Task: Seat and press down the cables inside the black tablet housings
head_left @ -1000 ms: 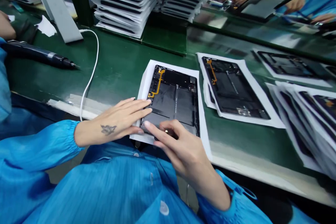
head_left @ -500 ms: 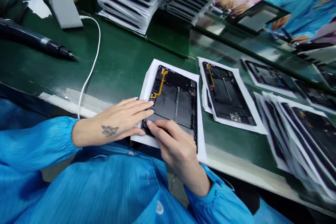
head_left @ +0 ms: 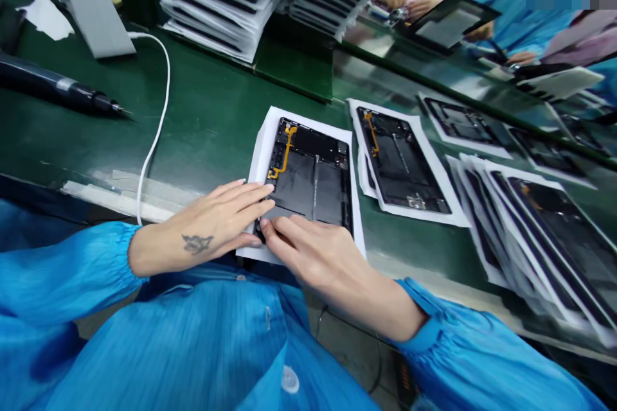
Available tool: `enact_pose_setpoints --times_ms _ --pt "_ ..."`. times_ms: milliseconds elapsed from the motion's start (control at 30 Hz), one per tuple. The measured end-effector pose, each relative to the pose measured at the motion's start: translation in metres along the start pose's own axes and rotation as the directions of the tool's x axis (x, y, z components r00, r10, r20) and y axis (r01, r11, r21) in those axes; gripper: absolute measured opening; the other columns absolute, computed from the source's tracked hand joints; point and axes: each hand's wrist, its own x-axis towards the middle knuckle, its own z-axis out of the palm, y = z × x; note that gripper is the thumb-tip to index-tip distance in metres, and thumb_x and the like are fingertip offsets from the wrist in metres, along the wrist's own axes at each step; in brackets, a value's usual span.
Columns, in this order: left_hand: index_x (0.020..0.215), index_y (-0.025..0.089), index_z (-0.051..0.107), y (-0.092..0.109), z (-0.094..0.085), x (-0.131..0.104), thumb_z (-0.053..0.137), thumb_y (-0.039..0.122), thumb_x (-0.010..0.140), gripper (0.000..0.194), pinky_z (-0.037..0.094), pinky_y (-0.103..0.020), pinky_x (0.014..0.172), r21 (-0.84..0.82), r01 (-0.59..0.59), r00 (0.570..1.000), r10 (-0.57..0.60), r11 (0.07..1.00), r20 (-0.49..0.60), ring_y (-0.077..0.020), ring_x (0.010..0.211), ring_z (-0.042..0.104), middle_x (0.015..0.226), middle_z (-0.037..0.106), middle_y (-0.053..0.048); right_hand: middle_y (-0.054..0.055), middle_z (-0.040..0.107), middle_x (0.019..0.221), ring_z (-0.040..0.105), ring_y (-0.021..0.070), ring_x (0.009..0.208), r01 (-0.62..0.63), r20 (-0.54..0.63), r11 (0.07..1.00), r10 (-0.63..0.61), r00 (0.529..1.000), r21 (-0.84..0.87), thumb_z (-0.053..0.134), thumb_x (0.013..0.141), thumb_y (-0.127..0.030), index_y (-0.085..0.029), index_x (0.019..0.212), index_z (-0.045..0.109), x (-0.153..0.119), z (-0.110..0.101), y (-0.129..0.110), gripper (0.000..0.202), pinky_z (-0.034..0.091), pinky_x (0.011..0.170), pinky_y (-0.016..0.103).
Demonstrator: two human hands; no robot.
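1. My left hand (head_left: 214,221) lies spread at the left edge of the tablet (head_left: 296,173), mid-frame.
2. My right hand (head_left: 311,244) curls at its lower end; whether it pinches anything, I can't tell.

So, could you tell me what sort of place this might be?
Likely an electronics assembly or repair shop: an opened device on white paper, another one beside it, and a driver-like tool on the green bench.

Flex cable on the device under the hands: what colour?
Orange-yellow flex cable, best seen in the head view.
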Motion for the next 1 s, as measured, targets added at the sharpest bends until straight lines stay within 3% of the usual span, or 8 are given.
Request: enact_pose_setpoints --times_ms 333,567,633,700,767,800,900,1000 --pt "0.147 0.009 0.044 0.0 0.002 0.001 0.041 0.041 0.106 0.052 0.034 -0.044 0.123 0.02 -0.003 1.0 0.003 1.0 -0.014 -0.0246 0.148 0.039 0.156 0.045 -0.016 0.005 0.061 0.079 0.054 0.0176 0.066 -0.052 0.031 0.998 0.052 0.998 -0.021 0.044 0.1 -0.01 -0.016 0.088 0.064 0.002 0.002 -0.008 0.024 0.032 0.05 0.033" --pt "0.155 0.013 0.034 0.001 -0.015 -0.013 0.042 0.043 0.105 0.059 0.032 -0.049 0.124 0.127 0.052 0.998 -0.057 0.991 0.036 -0.0274 0.15 0.035 0.161 0.037 -0.015 0.009 0.069 0.103 0.064 0.0181 0.088 -0.271 -0.018 0.921 0.287 0.958 0.279 0.045 0.102 -0.015 -0.015 0.12 0.062 -0.013 0.0 -0.002 0.025 0.049 0.067 0.029" --pt "0.154 0.016 0.037 -0.001 -0.021 -0.021 0.042 0.041 0.106 0.055 0.034 -0.05 0.123 0.158 0.094 0.995 -0.097 0.983 0.011 -0.0281 0.149 0.037 0.16 0.04 -0.013 0.008 0.069 0.099 0.064 0.0183 0.083 -0.386 -0.202 0.858 0.467 0.861 0.339 0.054 0.1 -0.021 -0.017 0.127 0.061 -0.02 -0.002 -0.009 0.028 0.051 0.069 0.03" --pt "0.15 0.017 0.043 -0.003 -0.025 -0.026 0.045 0.034 0.106 0.048 0.037 -0.049 0.121 0.177 0.1 0.995 -0.098 0.979 -0.022 -0.0271 0.145 0.043 0.156 0.047 -0.012 0.003 0.069 0.089 0.06 0.0152 0.069 -0.471 -0.358 0.735 0.66 0.661 0.487 0.061 0.098 -0.023 -0.022 0.128 0.063 -0.025 -0.003 -0.018 0.03 0.048 0.062 0.029" --pt "0.144 0.016 0.049 -0.003 -0.027 -0.026 0.047 0.025 0.104 0.041 0.042 -0.047 0.118 0.187 0.068 0.996 -0.058 0.98 -0.061 -0.0261 0.141 0.049 0.15 0.053 -0.012 0.0 0.068 0.079 0.056 0.0133 0.061 -0.431 -0.38 0.595 0.786 0.487 0.679 0.056 0.101 -0.03 -0.027 0.12 0.069 -0.028 -0.002 -0.025 0.023 0.045 0.057 0.028" --pt "0.141 0.015 0.052 -0.001 -0.027 -0.025 0.047 0.02 0.103 0.038 0.045 -0.046 0.116 0.188 0.044 0.996 -0.029 0.981 -0.081 -0.0257 0.138 0.051 0.146 0.057 -0.012 0.001 0.067 0.078 0.057 0.0142 0.064 -0.389 -0.36 0.554 0.807 0.469 0.736 0.05 0.104 -0.037 -0.027 0.115 0.072 -0.028 -0.001 -0.028 0.027 0.046 0.059 0.029" --pt "0.133 0.012 0.058 0.005 -0.026 -0.018 0.046 0.009 0.101 0.035 0.052 -0.043 0.109 0.189 -0.037 0.991 0.06 0.981 -0.117 -0.0256 0.132 0.058 0.137 0.064 -0.014 0.006 0.067 0.08 0.06 0.0189 0.078 -0.3 -0.338 0.577 0.744 0.576 0.76 0.03 0.106 -0.054 -0.022 0.103 0.076 -0.029 0.008 -0.036 0.056 0.048 0.068 0.035" --pt "0.129 0.008 0.06 0.01 -0.023 -0.013 0.047 0.007 0.1 0.032 0.056 -0.041 0.102 0.211 -0.117 0.98 0.147 0.971 -0.135 -0.0263 0.126 0.062 0.13 0.068 -0.015 0.007 0.066 0.08 0.06 0.019 0.077 -0.211 -0.418 0.686 0.627 0.657 0.697 0.044 0.104 -0.043 -0.016 0.106 0.072 -0.029 0.025 -0.045 0.039 0.05 0.068 0.036"
